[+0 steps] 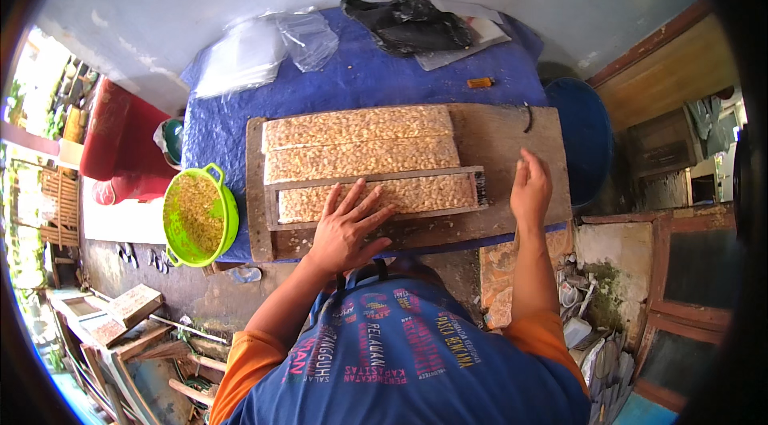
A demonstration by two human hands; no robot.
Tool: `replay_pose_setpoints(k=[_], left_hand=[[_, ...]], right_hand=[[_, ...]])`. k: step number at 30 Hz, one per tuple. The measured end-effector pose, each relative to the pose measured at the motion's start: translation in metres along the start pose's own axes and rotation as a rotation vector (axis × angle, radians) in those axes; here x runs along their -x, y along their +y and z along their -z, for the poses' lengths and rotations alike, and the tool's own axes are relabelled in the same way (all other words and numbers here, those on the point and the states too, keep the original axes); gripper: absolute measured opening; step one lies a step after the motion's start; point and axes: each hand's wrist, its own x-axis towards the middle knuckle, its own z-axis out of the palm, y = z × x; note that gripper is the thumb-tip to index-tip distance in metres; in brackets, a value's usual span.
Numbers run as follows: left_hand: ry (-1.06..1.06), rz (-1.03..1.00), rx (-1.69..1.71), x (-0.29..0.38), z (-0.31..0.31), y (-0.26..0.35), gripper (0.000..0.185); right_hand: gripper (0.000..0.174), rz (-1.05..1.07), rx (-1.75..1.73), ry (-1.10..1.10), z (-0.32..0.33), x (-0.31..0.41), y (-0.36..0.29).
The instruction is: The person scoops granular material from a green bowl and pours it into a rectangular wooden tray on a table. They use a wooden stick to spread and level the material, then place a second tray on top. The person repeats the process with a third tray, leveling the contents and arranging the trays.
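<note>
My left hand [351, 236] lies with fingers spread over a narrow wooden frame [373, 177], fingertips on the flat plastic-wrapped slab of pale beans [429, 194] inside it. Two similar bean slabs [360, 125] lie side by side just beyond the frame. All of these rest on a worn wooden board [510, 152]. Above the board's right part is my right hand [532, 191], its fingers bent and close together. Nothing shows in it, but its palm side is partly hidden. A short dark strip [528, 119] lies on the board beyond that hand.
A lime-green plastic basin [231, 221] with loose yellowish beans stands at the left. The blue table cover [396, 86] carries clear plastic bags [243, 59], a black plastic bag [414, 26] and a small orange object [480, 83]. Right of the table stands a blue barrel [579, 143].
</note>
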Motion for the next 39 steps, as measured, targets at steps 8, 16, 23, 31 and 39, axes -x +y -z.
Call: replay_pose_setpoints(k=[8, 16, 23, 31, 39], left_hand=[[-0.009, 0.016, 0.018, -0.002, 0.003, 0.004, 0.064], [0.009, 0.021, 0.027, -0.002, 0.002, 0.004, 0.063], [0.013, 0.033, 0.016, -0.001, 0.001, 0.005, 0.063], [0.014, 0.04, 0.019, -0.001, 0.0, 0.005, 0.062], [0.025, 0.02, 0.005, 0.0, 0.0, 0.004, 0.061]], right_hand=[[0.038, -0.249, 0.107, 0.013, -0.045, -0.084, 0.081], [0.031, -0.39, 0.261, -0.094, -0.063, -0.119, 0.08], [0.025, -0.345, 0.259, -0.064, -0.077, -0.133, 0.1], [0.022, -0.252, 0.312, -0.211, -0.033, -0.151, 0.106], [0.007, 0.29, 0.653, -0.024, -0.023, -0.161, 0.099]])
